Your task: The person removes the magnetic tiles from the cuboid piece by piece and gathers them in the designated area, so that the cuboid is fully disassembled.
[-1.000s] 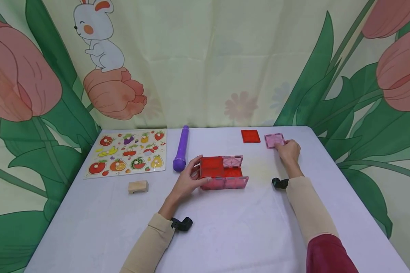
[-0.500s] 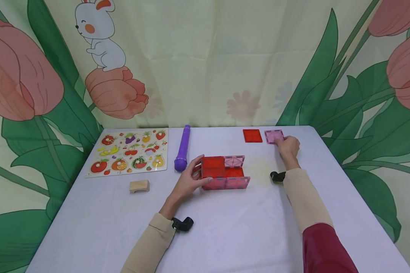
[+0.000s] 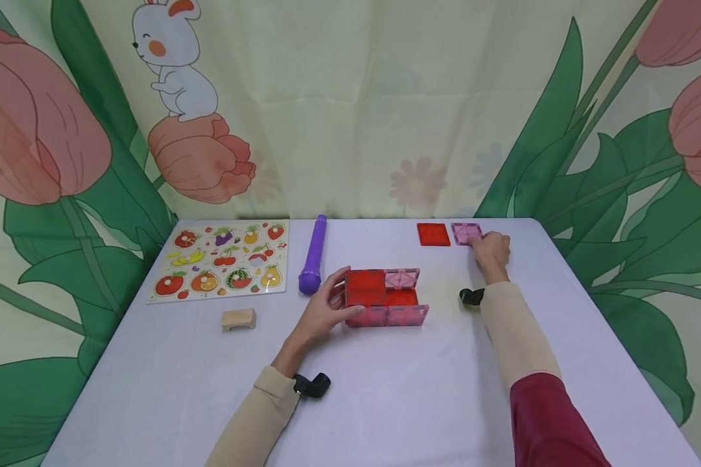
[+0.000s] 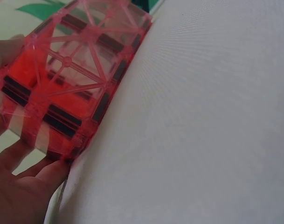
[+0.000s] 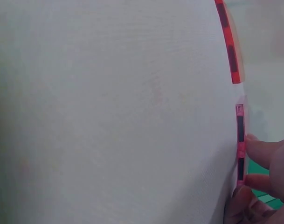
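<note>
On the white table stands a box-like build of red and pink magnetic tiles [image 3: 365, 288], with one red tile on top at its left and an opening at its right. My left hand [image 3: 321, 311] holds the build's left end, thumb at the front and fingers behind; in the left wrist view the front tile [image 4: 69, 60] shows its black magnets. At the back right my right hand [image 3: 492, 253] pinches the right side of a loose pink magnetic tile [image 3: 465, 233]. Just left of it lies a loose red magnetic tile [image 3: 433, 234].
A fruit puzzle board [image 3: 222, 259] lies at the back left. Between it and the tile build is a purple toy microphone [image 3: 313, 256]. A small wooden block [image 3: 238, 318] sits in front of the board. A printed curtain [image 3: 327, 130] hangs behind the table.
My right hand has slid the pink tile a little back and left, narrowing its gap to the loose red tile. The left hand keeps its hold on the build.
</note>
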Tool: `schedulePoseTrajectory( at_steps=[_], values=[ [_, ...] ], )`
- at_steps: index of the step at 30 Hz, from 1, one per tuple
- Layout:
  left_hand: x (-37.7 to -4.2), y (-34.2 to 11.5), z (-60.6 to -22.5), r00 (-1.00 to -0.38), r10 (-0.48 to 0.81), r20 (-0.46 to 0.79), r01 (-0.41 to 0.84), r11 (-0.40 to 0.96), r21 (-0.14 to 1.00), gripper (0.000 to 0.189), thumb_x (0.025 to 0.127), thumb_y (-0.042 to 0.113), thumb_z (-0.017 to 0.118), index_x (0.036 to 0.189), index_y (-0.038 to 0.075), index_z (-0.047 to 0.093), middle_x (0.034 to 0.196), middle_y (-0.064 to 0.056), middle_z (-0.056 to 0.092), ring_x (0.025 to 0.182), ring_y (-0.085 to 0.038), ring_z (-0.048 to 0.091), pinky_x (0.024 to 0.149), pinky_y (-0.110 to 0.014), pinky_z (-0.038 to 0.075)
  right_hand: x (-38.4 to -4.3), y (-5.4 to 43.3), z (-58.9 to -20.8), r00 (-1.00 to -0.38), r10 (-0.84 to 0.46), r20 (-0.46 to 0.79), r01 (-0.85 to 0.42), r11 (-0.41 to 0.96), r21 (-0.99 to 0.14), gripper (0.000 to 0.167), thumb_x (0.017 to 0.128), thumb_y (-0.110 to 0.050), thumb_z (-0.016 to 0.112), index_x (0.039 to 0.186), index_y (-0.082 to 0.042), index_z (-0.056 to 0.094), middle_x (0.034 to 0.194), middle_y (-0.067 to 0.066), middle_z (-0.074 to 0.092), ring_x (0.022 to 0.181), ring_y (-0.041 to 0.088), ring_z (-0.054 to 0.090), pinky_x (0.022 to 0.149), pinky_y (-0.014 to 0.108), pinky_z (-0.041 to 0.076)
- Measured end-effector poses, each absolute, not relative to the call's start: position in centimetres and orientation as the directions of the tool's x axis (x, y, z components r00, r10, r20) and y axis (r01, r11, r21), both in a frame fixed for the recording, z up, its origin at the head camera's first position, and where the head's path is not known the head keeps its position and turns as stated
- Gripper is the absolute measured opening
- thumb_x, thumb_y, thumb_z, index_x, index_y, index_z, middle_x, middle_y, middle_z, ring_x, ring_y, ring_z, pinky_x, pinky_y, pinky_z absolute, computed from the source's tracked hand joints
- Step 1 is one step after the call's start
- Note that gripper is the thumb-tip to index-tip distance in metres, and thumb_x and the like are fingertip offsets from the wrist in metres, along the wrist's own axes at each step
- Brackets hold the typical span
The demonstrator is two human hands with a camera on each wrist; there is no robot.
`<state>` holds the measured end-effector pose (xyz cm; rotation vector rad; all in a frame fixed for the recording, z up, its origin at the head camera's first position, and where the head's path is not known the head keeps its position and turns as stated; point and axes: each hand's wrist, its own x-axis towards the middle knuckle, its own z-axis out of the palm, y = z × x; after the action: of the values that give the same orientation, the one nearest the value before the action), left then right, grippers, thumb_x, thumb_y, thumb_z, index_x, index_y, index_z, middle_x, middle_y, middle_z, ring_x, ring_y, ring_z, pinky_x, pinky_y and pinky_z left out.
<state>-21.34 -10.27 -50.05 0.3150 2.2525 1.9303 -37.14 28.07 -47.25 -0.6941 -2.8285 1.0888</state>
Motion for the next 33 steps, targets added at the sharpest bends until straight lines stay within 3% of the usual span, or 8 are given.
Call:
schedulePoseTrajectory(
  at_steps=[11,20,33],
  values=[
    [-21.4,-10.2,-49.8,-0.964,0.266,0.025,0.063,0.137,0.989,0.09,0.083,0.029,0.082,0.157,0.027,0.032,0.157,-0.002,0.039,0.147,-0.026,0.04,0.117,-0.04,0.039,-37.3,28.3,-47.1,-0.909,0.399,-0.119,0.381,0.681,-0.626,0.055,0.101,-0.035,0.052,0.132,0.01,0.054,0.14,0.031,0.041,0.126,0.046,0.045,0.108,0.056,0.04],
    [-21.4,-10.1,-50.0,-0.964,0.266,0.017,0.058,0.145,0.988,0.09,0.082,0.031,0.083,0.157,0.029,0.032,0.156,-0.001,0.04,0.146,-0.025,0.041,0.116,-0.039,0.041,-36.8,28.7,-46.6,-0.893,0.416,-0.17,0.414,0.616,-0.67,0.07,0.101,-0.044,0.047,0.146,0.008,0.04,0.149,0.031,0.035,0.136,0.046,0.039,0.117,0.054,0.035],
    [-21.3,-10.3,-50.0,-0.965,0.262,0.015,0.055,0.144,0.988,0.089,0.083,0.029,0.082,0.157,0.028,0.032,0.157,-0.002,0.039,0.147,-0.028,0.04,0.116,-0.041,0.04,-35.2,28.0,-45.0,-0.924,0.361,-0.127,0.342,0.631,-0.697,0.073,0.099,-0.045,0.051,0.15,0.005,0.036,0.15,0.03,0.036,0.137,0.043,0.036,0.118,0.055,0.036]
  ],
)
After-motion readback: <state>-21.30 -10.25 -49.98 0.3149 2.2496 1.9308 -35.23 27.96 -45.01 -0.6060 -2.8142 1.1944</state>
